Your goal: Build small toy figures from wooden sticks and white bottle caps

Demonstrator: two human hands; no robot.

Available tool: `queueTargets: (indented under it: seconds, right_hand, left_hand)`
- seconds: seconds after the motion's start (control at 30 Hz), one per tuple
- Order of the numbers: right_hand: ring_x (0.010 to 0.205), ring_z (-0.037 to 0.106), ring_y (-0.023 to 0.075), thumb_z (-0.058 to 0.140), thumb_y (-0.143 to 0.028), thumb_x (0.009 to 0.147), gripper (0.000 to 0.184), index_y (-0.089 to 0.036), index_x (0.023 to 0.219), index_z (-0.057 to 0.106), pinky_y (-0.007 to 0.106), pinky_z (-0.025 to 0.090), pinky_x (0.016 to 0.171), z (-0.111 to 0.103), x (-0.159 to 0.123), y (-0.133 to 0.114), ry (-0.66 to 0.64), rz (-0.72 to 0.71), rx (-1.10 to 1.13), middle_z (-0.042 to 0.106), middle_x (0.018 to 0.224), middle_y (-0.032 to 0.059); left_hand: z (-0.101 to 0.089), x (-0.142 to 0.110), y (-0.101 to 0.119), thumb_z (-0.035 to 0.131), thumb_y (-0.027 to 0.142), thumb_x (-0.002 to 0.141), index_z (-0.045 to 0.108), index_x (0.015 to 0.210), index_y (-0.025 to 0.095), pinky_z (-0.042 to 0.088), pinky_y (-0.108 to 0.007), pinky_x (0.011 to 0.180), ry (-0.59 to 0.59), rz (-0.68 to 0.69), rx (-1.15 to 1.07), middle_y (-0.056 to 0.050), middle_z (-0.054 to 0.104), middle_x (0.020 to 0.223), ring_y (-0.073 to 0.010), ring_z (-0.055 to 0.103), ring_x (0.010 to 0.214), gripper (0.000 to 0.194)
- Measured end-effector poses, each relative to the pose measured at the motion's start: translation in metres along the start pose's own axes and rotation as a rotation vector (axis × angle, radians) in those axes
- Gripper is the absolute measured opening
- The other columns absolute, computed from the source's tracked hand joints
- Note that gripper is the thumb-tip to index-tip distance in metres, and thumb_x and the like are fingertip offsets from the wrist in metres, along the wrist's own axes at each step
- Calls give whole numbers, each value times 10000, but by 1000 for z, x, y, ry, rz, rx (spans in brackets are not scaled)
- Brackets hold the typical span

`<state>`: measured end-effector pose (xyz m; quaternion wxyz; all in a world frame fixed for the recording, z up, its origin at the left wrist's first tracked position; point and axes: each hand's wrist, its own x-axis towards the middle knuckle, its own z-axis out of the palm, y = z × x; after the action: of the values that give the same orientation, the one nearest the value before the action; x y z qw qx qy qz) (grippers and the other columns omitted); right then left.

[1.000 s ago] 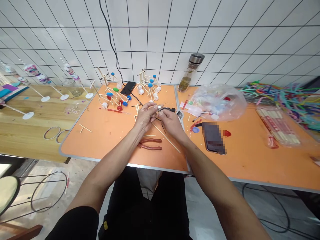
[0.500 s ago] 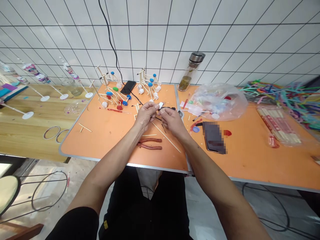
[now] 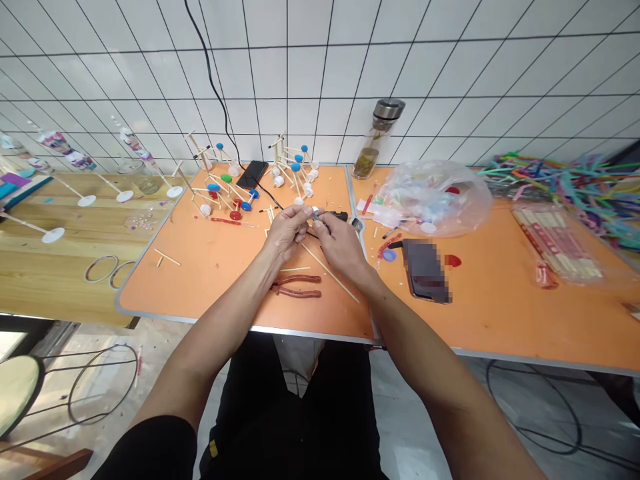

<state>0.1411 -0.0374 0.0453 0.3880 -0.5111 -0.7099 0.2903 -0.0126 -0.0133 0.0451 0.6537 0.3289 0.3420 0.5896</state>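
- Left hand point(image 3: 287, 231) and right hand point(image 3: 342, 244) grip a small white piece point(image 3: 315, 213) between their fingertips.
- Two assembled stick models point(image 3: 220, 190) point(image 3: 294, 172) stand upper centre.
- Loose wooden sticks point(image 3: 329, 273) remain below the hands.

Count at this moment: my left hand point(image 3: 285, 230) and right hand point(image 3: 343, 243), two in all, with one white piece point(image 3: 315, 212) between them. Orange tables point(image 3: 200, 280): two. On those, pliers point(image 3: 296, 287): one pair. Phones point(image 3: 253, 174): two. Stick models point(image 3: 215, 190): two. Bottle point(image 3: 367, 152): one. Bag point(image 3: 435, 199): one. Off to the left, discs point(image 3: 86, 200): four; rings point(image 3: 101, 269): two.
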Motion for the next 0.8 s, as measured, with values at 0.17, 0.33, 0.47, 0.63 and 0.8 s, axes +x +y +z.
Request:
queueTargets:
  seconds: [0.17, 0.33, 0.47, 0.63, 0.8]
  right_hand:
    - [480, 56, 99, 683, -571, 986, 326, -259, 977, 588, 231, 121, 451, -23, 10, -2, -563, 393, 909, 245, 587, -139]
    - [471, 237, 116, 599, -523, 1058, 289, -249, 969, 611, 244, 233, 486, -12, 6, -3, -294, 266, 576, 389, 617, -81]
    - [770, 627, 244, 552, -355, 1081, 268, -216, 1216, 736, 331, 384, 707, 7, -6, -1, 103, -17, -264, 743, 934, 106]
    - [595, 464, 177, 567, -423, 1075, 238, -231, 979, 670, 282, 336, 567, -7, 1, -4, -56, 84, 164, 561, 697, 5]
    - [452, 135, 118, 556, -617, 1079, 364, -269, 975, 587, 242, 203, 430, -19, 8, -6, -443, 338, 660, 253, 578, -118]
  left_hand:
    - [-7, 0, 8, 1055, 305, 727, 713, 803, 139, 224, -148, 427, -143, -97, -26, -52, 781, 767, -18, 443, 491, 388]
    - [-7, 1, 6, 1058, 290, 726, 772, 859, 117, 235, -148, 420, -110, -61, -11, -46, 786, 808, -9, 448, 495, 360]
    - [-3, 1, 1, 998, 192, 789, 757, 791, 116, 203, -162, 395, 32, -76, -3, 16, 691, 665, -7, 388, 435, 253]
    - [-5, 1, 3, 1044, 269, 743, 744, 793, 129, 217, -153, 405, -49, -68, -5, -30, 768, 776, -7, 410, 464, 335]
    - [-8, 0, 5, 1066, 413, 722, 808, 898, 120, 231, -136, 415, -252, -68, -46, -39, 745, 754, -17, 415, 509, 428]
